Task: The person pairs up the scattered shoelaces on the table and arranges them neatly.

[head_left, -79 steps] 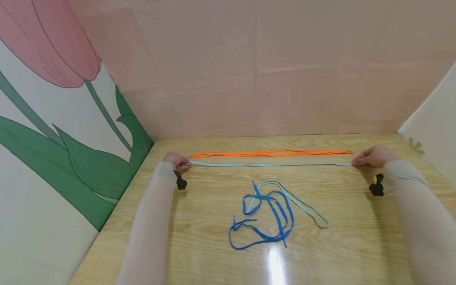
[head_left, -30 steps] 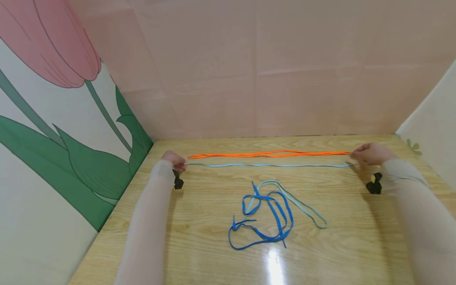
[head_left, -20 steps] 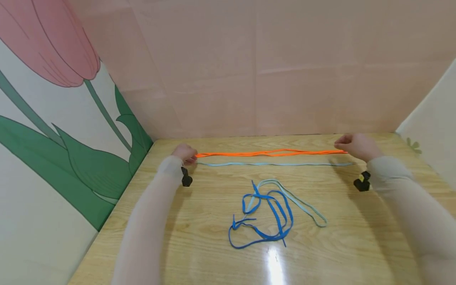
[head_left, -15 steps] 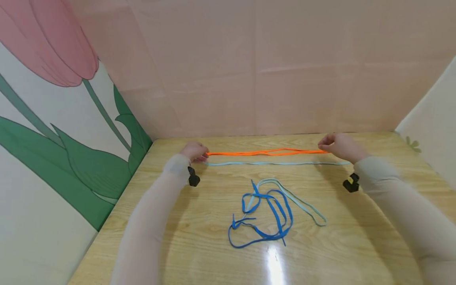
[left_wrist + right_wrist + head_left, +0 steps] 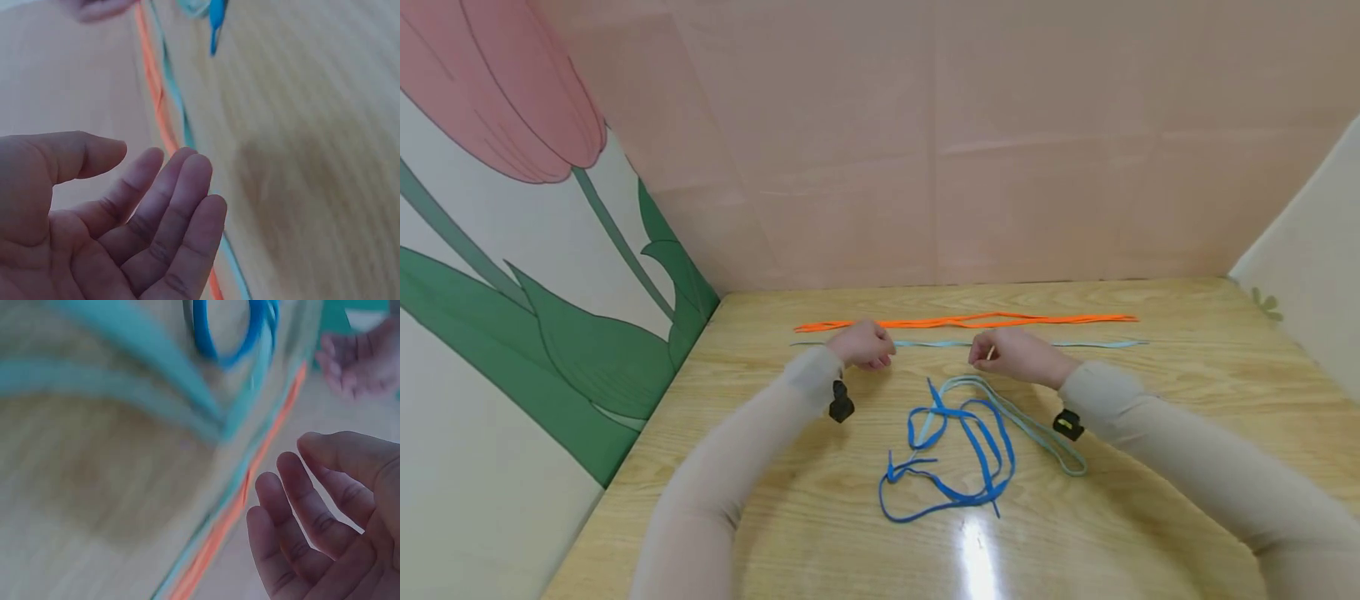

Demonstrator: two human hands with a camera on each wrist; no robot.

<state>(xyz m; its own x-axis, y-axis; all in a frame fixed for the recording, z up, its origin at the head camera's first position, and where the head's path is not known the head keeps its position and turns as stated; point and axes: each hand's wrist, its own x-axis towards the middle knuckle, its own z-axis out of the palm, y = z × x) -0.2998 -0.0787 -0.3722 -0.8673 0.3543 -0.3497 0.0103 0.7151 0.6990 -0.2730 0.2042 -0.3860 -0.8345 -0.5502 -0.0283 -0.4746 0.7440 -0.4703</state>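
Nothing lies in my left hand (image 5: 863, 344); the left wrist view shows its fingers (image 5: 181, 212) loosely bent, thumb apart. My right hand (image 5: 1018, 356) is likewise bare, with relaxed fingers (image 5: 294, 512). Both hands hover over a light-blue shoelace (image 5: 932, 343) stretched straight across the table and partly hidden by them. Just behind it runs a bundle of orange shoelaces (image 5: 925, 323), also laid straight. In front of the hands, a loose blue shoelace (image 5: 977, 450) lies in tangled loops over a second, folded light-blue shoelace (image 5: 1033, 429), which is nearest to my right hand.
The wooden table (image 5: 820, 517) meets a pink-covered wall (image 5: 940, 167) at the back. A panel with a painted tulip (image 5: 550, 108) stands at the left, and a white panel (image 5: 1315, 225) at the right. A small black device (image 5: 841, 402) hangs at each wrist.
Both hands have let go of the light-blue shoelace's ends and moved inward toward each other, coming nearer to the tangled laces. The straight laces stay stretched out; the tangle has not moved.
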